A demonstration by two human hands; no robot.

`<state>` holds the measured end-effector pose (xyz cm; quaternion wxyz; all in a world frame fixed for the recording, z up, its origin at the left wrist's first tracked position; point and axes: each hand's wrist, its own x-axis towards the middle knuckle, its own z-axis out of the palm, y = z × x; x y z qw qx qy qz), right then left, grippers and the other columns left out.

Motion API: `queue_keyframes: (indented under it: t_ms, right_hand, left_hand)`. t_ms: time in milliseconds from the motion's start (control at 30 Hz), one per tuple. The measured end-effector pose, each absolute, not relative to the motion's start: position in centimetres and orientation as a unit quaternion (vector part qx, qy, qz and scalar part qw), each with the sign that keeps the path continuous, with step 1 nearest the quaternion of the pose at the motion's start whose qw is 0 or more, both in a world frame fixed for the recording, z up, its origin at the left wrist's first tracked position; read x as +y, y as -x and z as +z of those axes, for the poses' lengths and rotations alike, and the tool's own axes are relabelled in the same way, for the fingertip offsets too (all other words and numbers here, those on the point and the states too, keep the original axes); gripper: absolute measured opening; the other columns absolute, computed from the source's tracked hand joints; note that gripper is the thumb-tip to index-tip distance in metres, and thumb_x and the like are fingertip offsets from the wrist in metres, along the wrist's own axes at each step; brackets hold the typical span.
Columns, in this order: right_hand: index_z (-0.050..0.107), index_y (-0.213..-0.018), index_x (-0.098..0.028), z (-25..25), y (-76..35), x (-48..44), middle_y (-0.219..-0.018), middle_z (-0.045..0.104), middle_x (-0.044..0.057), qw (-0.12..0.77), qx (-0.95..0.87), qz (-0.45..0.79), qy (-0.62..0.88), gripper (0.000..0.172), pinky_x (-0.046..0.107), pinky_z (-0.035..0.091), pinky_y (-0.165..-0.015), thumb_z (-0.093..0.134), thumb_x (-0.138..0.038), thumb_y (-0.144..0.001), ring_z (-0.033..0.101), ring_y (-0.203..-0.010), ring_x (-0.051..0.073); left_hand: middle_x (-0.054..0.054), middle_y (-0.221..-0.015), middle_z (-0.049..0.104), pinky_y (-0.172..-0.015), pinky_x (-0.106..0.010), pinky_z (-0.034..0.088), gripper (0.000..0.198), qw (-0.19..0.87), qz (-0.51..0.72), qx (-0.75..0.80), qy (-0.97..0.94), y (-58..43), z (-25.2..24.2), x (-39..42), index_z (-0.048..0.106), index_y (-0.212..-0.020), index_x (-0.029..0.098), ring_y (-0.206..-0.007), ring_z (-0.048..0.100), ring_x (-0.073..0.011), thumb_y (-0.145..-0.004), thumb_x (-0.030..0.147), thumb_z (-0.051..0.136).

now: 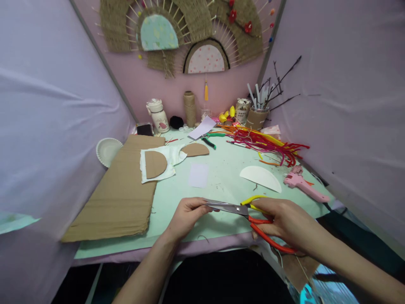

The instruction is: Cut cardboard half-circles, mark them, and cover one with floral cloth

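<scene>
My right hand [280, 219] is wrapped round the handles of a pair of scissors [232, 207], one yellow and one red. The blades point left, nearly level, and their tips reach the fingers of my left hand [190, 215]. Those fingers are pinched together; what they hold, if anything, is hidden behind the blades and fingertips. Beyond my hands lie a small pale paper rectangle [199, 175] and a white half-round piece [261, 177]. Further left, a cardboard half-round [155, 164] rests on torn white cloth [173, 157].
Large cardboard [126, 198] covers the table's left side, beside a white bowl [108, 151]. At right are a pink glue gun [305, 186] and red and yellow pipe cleaners [268, 141]. Green-handled pliers [210, 143], a bottle [158, 116] and twine [190, 109] stand or lie at the back.
</scene>
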<state>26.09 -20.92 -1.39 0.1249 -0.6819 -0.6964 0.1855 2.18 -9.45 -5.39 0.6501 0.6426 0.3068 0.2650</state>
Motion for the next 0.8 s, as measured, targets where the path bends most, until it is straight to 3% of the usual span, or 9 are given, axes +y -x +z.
queue_keyframes:
  t_ms: [333,533,800]
  right_hand:
    - [0.051,-0.068,-0.021,-1.12,-25.84,-20.87,-0.059,0.048,-0.004,0.098,-0.687,0.195,0.694,0.027,0.023,0.024,-0.051,0.068,-0.039,-0.078,0.041,-0.053,0.012]
    - [0.05,-0.067,-0.021,-1.11,-25.74,-20.97,-0.059,0.05,-0.004,0.104,-0.687,0.19,0.693,0.026,0.024,0.024,-0.051,0.067,-0.036,-0.078,0.042,-0.053,0.012]
    - [0.048,-0.069,-0.021,-1.09,-25.51,-21.03,-0.062,0.05,-0.004,0.127,-0.699,0.187,0.679,0.026,0.023,0.025,-0.052,0.064,-0.037,-0.081,0.043,-0.055,0.012]
  left_hand:
    - [-0.007,-0.087,0.076,-0.082,-0.026,0.047,0.02,0.641,0.264,0.307,-0.652,-2.02,-5.39,-9.47,0.079,-0.087,0.019,-0.088,0.067,-0.0217,-0.084,0.029,0.063]
    - [-0.006,-0.078,0.073,-0.07,-0.024,0.046,0.023,0.595,0.287,0.324,-0.677,-1.97,-5.15,-9.43,0.078,-0.081,0.017,-0.077,0.063,-0.0196,-0.083,0.033,0.063]
    - [-0.007,-0.073,0.072,-0.067,-0.025,0.048,0.022,0.608,0.295,0.317,-0.665,-2.35,-5.45,-9.79,0.076,-0.073,0.015,-0.071,0.062,-0.0186,-0.079,0.034,0.066]
